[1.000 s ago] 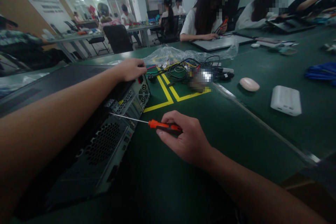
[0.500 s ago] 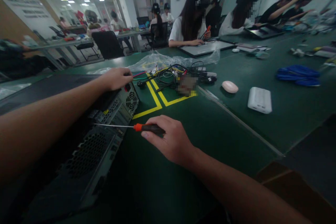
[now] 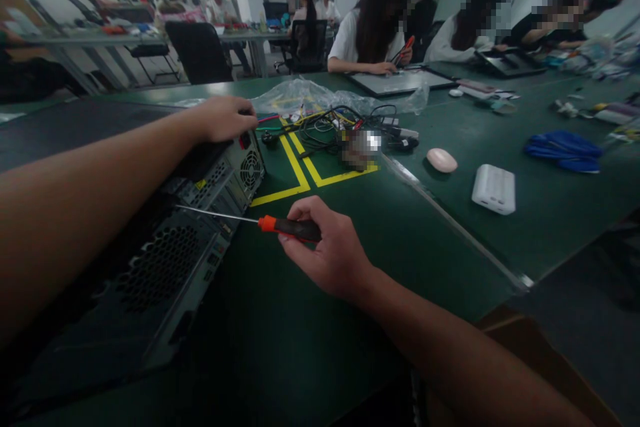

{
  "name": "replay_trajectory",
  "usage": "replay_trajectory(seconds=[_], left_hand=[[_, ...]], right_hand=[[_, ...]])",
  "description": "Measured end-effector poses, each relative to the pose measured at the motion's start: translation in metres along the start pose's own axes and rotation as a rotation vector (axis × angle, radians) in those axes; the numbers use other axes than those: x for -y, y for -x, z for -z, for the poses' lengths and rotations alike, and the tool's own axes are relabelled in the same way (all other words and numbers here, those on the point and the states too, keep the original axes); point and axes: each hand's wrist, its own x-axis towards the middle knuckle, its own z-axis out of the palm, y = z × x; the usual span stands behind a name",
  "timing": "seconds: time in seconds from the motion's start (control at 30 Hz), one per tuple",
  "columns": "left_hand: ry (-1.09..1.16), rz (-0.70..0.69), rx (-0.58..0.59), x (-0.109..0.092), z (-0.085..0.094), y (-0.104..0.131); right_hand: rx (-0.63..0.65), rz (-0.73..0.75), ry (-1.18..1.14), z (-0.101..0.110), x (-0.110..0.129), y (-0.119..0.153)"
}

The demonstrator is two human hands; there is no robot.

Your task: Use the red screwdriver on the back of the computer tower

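A dark computer case (image 3: 145, 173) lies at the left, its metal back with vent holes and a fan grille facing right. My left hand (image 3: 226, 118) is bent over the top edge of the case near its far back corner, with the fingertips partly hidden. My right hand (image 3: 327, 243) is closed around the dark handle of an orange-collared screwdriver (image 3: 295, 228). The thin shaft points left, and its tip meets the case's back, beside the left forearm; whether it sits on a screw is too small to tell.
Beyond the case lie tangled cables (image 3: 327, 127) and clear plastic wrap (image 3: 300, 95). To the right are a pink oval object (image 3: 442, 160), a white box-like device (image 3: 494, 189) and a blue bundle (image 3: 563, 152). People work across the green table (image 3: 390, 240).
The view has dipped and shifted slightly. The screwdriver now slopes a little more, handle end lower, with its tip still at the case's back. My left hand stays on the case.
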Motion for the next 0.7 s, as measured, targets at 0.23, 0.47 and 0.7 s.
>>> replay_trajectory(seconds=[0.23,0.47,0.7], left_hand=[[0.006,-0.003,0.011,0.0011,-0.0017,-0.0025],[0.012,-0.022,0.025,0.0051,-0.0021,-0.0047],[0.025,-0.004,-0.006,0.0071,-0.0021,-0.0038]], right_hand=[[0.015,-0.005,-0.006,0.0015,0.0015,0.0002],[0.001,0.022,-0.003,0.0027,0.0029,0.0009],[0.001,0.030,-0.016,0.0024,0.0042,0.0004]])
